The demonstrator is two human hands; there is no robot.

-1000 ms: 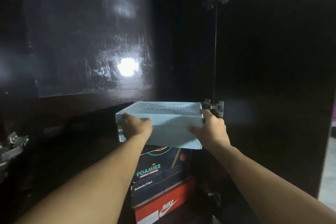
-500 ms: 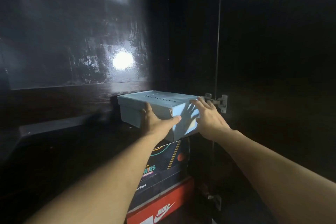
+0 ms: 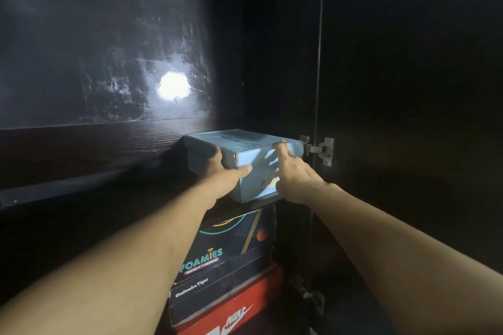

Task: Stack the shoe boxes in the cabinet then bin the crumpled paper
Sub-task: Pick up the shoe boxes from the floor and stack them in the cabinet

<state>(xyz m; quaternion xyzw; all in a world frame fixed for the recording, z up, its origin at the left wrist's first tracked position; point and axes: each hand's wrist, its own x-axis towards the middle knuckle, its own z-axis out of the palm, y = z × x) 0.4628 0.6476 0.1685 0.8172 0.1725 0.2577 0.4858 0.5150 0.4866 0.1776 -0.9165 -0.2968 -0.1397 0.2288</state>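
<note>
Labels: FOAMIES Skechers box [image 3: 231, 242] | Onitsuka Tiger box [image 3: 217, 299] | Nike box [image 3: 245, 313] | grips: both spread on blue box [image 3: 245, 149]

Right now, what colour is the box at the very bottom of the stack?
Red, with a white swoosh logo: the bottom box, seen in the head view.
</note>
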